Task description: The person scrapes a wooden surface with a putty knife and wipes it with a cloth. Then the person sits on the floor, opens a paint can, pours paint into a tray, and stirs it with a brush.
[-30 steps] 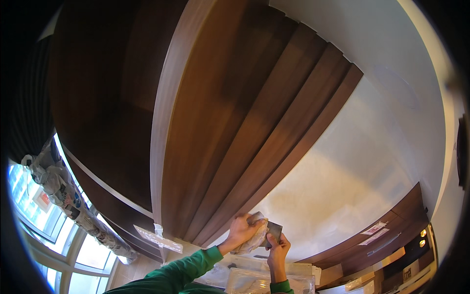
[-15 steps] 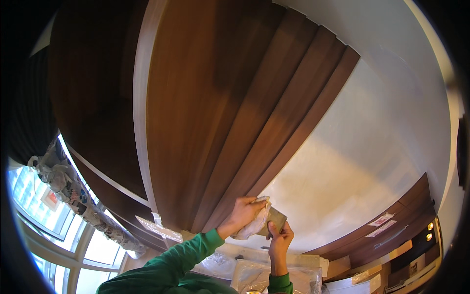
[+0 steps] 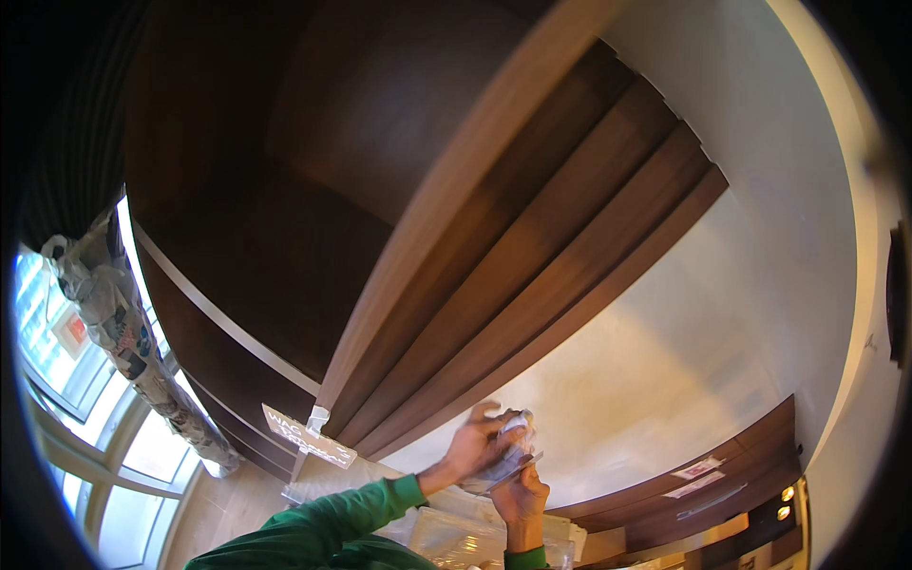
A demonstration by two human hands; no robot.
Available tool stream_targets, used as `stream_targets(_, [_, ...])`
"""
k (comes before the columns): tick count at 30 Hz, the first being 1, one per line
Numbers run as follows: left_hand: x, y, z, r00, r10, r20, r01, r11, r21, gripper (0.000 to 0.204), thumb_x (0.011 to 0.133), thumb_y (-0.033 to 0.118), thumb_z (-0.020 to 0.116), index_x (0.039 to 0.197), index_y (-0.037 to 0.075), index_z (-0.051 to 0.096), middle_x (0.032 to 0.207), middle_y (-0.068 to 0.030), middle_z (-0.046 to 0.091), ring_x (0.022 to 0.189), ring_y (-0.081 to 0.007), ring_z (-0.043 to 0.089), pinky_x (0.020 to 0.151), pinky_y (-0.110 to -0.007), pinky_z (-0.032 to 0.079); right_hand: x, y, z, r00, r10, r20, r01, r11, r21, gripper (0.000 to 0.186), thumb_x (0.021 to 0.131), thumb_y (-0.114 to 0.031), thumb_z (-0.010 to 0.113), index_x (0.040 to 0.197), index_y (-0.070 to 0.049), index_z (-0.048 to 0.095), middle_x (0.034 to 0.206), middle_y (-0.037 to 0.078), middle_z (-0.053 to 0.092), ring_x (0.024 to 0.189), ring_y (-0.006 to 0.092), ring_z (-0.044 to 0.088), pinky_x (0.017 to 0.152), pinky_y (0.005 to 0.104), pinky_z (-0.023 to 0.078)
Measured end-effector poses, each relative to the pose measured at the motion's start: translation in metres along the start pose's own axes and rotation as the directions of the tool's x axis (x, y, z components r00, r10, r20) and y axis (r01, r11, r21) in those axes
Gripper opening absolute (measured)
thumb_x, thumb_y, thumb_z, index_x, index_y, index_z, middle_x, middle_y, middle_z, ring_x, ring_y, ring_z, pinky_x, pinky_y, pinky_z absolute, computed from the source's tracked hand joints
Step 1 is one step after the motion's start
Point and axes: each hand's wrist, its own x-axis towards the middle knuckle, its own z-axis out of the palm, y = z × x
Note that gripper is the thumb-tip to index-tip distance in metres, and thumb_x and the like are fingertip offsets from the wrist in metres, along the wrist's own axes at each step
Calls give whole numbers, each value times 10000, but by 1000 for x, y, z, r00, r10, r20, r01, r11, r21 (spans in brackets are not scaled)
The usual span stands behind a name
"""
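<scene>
Cloth (image 3: 519, 435), pale and crumpled, is bunching in the left hand (image 3: 467, 450), whose blurred fingers are gripping it, just right of the lower end of the slatted brown panel (image 3: 560, 256). On the panel's same side, the right hand (image 3: 521, 494) is pinching a thin, tilted plate (image 3: 522, 466). A white sign (image 3: 309, 438) is hanging left of the panel's lower end.

Far left are windows (image 3: 157, 446), a pole (image 3: 133, 342) before them; panels (image 3: 570, 233) fill the middle, a wall (image 3: 646, 342) to their right; in front, a cloth (image 3: 519, 434) in the left hand (image 3: 468, 448), beside a plate (image 3: 520, 466) in the right hand (image 3: 522, 498).
</scene>
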Motion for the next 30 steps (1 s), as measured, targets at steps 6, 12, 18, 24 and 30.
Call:
stream_targets(6, [-13,-18,-4,963,-130,234,182,960,-214,530,957,315,575,1435,108,479,1395,-174,485,1255,-321,502,1095,-397,359,-3,4,-3,992,9,-130,-7,1000,17,746,786,-264,767,1414,-39,432,1397,95,512,1321,294,444,1147,448,302])
stream_targets(12, [-17,-25,-36,758,-550,350,651,655,-384,846,754,351,805,1431,-4,441,1403,-188,495,1232,-251,546,1049,-384,421,-4,-17,-6,981,-48,-189,37,997,-61,722,784,-285,737,1387,-9,450,1367,125,537,1269,321,492,1110,462,352])
stream_targets(18, [-24,-23,-33,735,-496,462,603,168,-780,367,800,2,697,1160,-52,653,1133,-159,677,997,-207,655,882,-323,525,-10,-22,-10,955,22,-296,-65,989,-136,565,835,-225,689,1333,-19,516,1317,125,582,1221,314,539,1072,475,395])
stream_targets(24, [-27,-20,-22,925,-356,-131,297,895,-334,327,816,-38,674,1134,-110,649,1123,-152,696,1020,-214,658,869,-311,535,-10,-10,-16,938,62,-340,-42,997,66,495,870,-233,663,1307,-33,546,1323,128,588,1230,316,538,1093,489,368])
stream_targets(30, [-51,-8,-16,989,-40,139,98,890,-444,588,768,45,746,1320,-34,560,1432,-184,495,1267,-254,530,984,-337,485,-4,-5,-2,974,10,-225,20,991,133,502,884,-237,645,1330,-35,532,1353,117,569,1266,299,511,1119,498,331])
